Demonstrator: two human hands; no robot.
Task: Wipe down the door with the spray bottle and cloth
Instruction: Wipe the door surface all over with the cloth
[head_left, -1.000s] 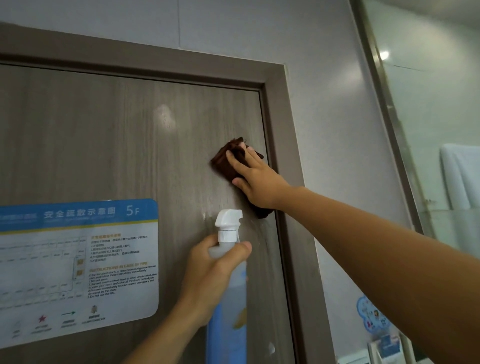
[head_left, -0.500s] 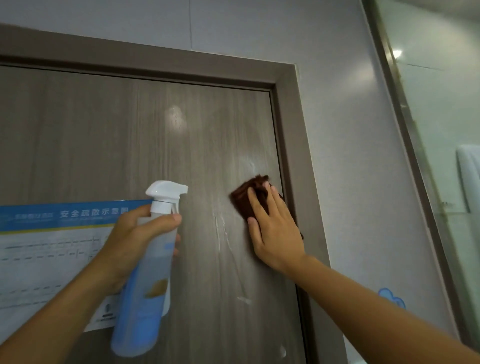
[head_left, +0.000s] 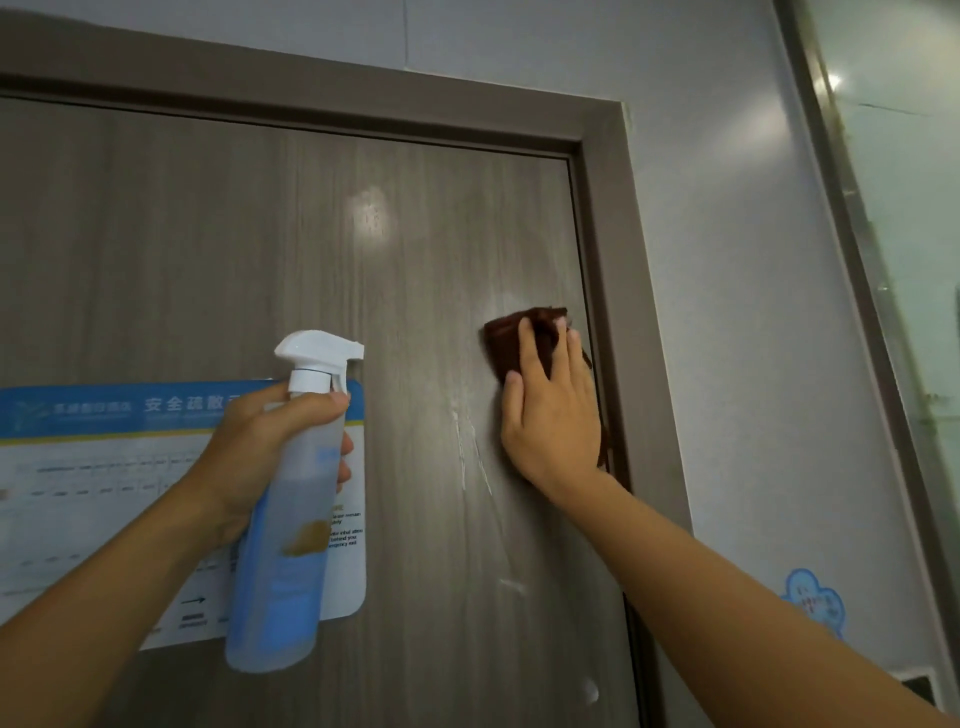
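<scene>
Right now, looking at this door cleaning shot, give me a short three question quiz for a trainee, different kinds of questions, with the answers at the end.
1. True or false: the right hand presses the brown cloth flat against the door.
2. Multiple choice: what does the left hand hold? A) a sponge B) a spray bottle C) a door handle
3. Fill in: wet streaks run down the door between the cloth and the ____.

Key:
1. True
2. B
3. The bottle; the poster lies behind it.
</scene>
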